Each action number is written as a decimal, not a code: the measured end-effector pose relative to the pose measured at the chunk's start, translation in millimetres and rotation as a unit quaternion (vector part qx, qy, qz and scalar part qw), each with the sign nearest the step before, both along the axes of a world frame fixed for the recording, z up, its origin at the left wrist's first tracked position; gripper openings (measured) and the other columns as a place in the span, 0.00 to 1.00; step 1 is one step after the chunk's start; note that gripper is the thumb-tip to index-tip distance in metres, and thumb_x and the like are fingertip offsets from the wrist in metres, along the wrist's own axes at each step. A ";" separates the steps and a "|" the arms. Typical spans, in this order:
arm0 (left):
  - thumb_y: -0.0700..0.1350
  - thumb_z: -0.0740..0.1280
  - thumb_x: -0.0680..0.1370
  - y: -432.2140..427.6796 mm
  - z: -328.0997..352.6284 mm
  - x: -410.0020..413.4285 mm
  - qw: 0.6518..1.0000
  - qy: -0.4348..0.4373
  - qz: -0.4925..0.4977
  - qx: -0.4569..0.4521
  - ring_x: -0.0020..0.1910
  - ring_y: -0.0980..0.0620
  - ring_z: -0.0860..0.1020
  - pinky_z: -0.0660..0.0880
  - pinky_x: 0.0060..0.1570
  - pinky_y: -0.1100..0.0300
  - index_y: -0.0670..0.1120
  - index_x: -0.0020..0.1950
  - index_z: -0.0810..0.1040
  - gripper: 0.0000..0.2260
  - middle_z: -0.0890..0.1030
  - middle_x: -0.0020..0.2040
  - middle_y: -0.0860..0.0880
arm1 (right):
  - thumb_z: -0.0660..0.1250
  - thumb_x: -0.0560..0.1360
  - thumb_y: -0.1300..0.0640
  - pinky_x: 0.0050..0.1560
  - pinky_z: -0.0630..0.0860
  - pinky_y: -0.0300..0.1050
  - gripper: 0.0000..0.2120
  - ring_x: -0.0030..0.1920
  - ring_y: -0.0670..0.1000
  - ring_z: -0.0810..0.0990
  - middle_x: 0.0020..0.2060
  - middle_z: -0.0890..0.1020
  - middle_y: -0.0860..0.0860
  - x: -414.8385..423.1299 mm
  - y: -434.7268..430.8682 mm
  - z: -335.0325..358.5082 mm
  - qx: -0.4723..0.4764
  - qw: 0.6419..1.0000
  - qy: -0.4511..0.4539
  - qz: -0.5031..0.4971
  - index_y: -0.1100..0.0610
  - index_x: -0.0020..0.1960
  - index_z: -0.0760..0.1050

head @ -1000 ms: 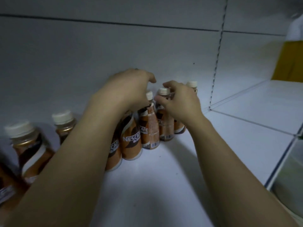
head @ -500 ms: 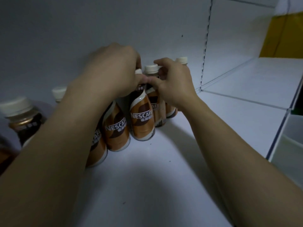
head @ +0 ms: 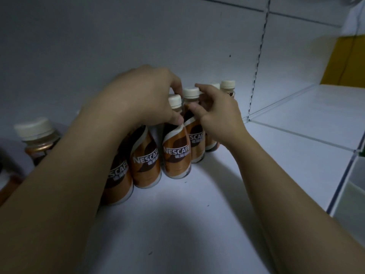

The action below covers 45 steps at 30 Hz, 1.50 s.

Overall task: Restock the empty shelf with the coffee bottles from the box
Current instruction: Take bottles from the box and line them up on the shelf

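Note:
Several brown-and-orange Nescafe coffee bottles with cream caps stand in a row along the back of the white shelf (head: pixel 177 224). My left hand (head: pixel 146 95) grips the neck of one front bottle (head: pixel 176 155), thumb on its shoulder and fingers behind the cap. My right hand (head: pixel 217 113) pinches the neck of the neighbouring bottle (head: pixel 195 143), index finger arched over its cap. Two more bottles (head: pixel 146 161) stand left of these, partly behind my forearm. Another capped bottle (head: pixel 228 87) stands behind my right hand. The box is out of sight.
One more bottle (head: pixel 37 139) stands at the far left edge. A slotted upright (head: pixel 256 66) divides the back panel. Right of it lies a bare adjoining shelf (head: pixel 316 119), with a yellow surface (head: pixel 351 60) beyond. The shelf's front edge (head: pixel 341 184) runs at the right.
Both hands stayed on the bottle necks in the row. The front bottle's label has turned to face me. The view has drawn closer and shifted slightly.

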<state>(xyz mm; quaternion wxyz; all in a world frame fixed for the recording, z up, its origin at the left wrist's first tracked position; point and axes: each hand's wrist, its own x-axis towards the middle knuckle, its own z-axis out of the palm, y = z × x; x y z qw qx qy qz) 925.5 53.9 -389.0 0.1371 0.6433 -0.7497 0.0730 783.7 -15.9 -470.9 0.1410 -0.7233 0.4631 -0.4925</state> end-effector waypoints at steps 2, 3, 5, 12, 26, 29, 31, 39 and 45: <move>0.58 0.76 0.66 0.2 -0.3 -0.8 1.000 -0.003 0.009 -0.018 0.44 0.49 0.76 0.75 0.45 0.54 0.56 0.57 0.78 0.22 0.79 0.47 0.50 | 0.71 0.69 0.41 0.58 0.77 0.48 0.30 0.55 0.47 0.80 0.58 0.81 0.48 2.0 0.7 -1.9 -0.018 0.999 0.022 -0.027 0.51 0.67 0.73; 0.58 0.76 0.66 0.4 -0.6 -1.8 0.999 -0.005 0.017 -0.028 0.43 0.49 0.75 0.73 0.42 0.55 0.54 0.58 0.78 0.22 0.78 0.45 0.50 | 0.72 0.67 0.39 0.56 0.78 0.50 0.31 0.54 0.48 0.80 0.56 0.82 0.49 3.0 1.1 -2.1 -0.021 0.998 0.035 -0.042 0.51 0.66 0.74; 0.58 0.76 0.67 0.3 -1.4 -2.9 0.998 -0.008 0.036 -0.044 0.42 0.49 0.73 0.69 0.38 0.57 0.52 0.58 0.78 0.23 0.76 0.44 0.50 | 0.73 0.66 0.39 0.55 0.78 0.50 0.31 0.52 0.48 0.80 0.53 0.82 0.48 3.9 1.1 -2.6 -0.011 0.996 0.052 -0.065 0.52 0.64 0.75; 0.58 0.77 0.65 -7.0 -5.5 -5.0 0.995 -0.017 0.074 -0.062 0.43 0.46 0.76 0.70 0.38 0.54 0.49 0.55 0.79 0.23 0.78 0.46 0.46 | 0.72 0.69 0.41 0.48 0.78 0.49 0.18 0.45 0.48 0.80 0.44 0.83 0.47 4.0 1.9 -1.9 -0.008 0.994 0.074 -0.085 0.52 0.53 0.80; 0.59 0.77 0.64 -14.7 -7.8 -2.7 0.992 -0.046 0.097 -0.073 0.46 0.42 0.76 0.76 0.44 0.51 0.49 0.55 0.78 0.25 0.78 0.49 0.44 | 0.70 0.75 0.54 0.57 0.77 0.46 0.18 0.52 0.45 0.81 0.52 0.84 0.48 1.5 3.4 -3.5 0.022 1.000 -0.004 0.021 0.55 0.63 0.77; 0.59 0.76 0.65 -14.4 -8.8 -2.7 0.990 -0.057 0.100 -0.076 0.46 0.42 0.77 0.75 0.43 0.52 0.49 0.56 0.78 0.24 0.78 0.49 0.45 | 0.70 0.75 0.54 0.56 0.76 0.41 0.18 0.51 0.43 0.80 0.52 0.84 0.48 0.4 2.2 -4.7 0.030 0.999 -0.015 0.038 0.54 0.64 0.76; 0.59 0.76 0.65 -14.7 -9.2 -2.5 0.991 -0.062 0.098 -0.071 0.46 0.43 0.77 0.75 0.42 0.52 0.50 0.57 0.77 0.24 0.78 0.49 0.45 | 0.70 0.75 0.53 0.55 0.76 0.39 0.19 0.50 0.42 0.81 0.52 0.84 0.47 0.1 1.7 -5.6 0.031 0.999 -0.014 0.042 0.53 0.65 0.76; 0.62 0.72 0.69 -8.3 -6.5 -1.0 0.993 -0.045 0.089 -0.068 0.45 0.46 0.76 0.74 0.42 0.53 0.50 0.59 0.77 0.24 0.79 0.50 0.46 | 0.69 0.75 0.49 0.56 0.76 0.41 0.21 0.52 0.44 0.80 0.54 0.83 0.47 -4.2 4.3 -2.5 0.024 0.998 0.037 0.035 0.52 0.66 0.75; 0.60 0.68 0.73 -2.5 -0.3 -11.6 0.987 -0.059 0.058 -0.141 0.52 0.47 0.75 0.72 0.46 0.54 0.50 0.64 0.75 0.23 0.76 0.58 0.47 | 0.65 0.76 0.51 0.52 0.78 0.45 0.11 0.45 0.45 0.81 0.41 0.82 0.44 -26.8 7.8 16.0 -0.042 0.979 -0.162 -0.117 0.51 0.55 0.80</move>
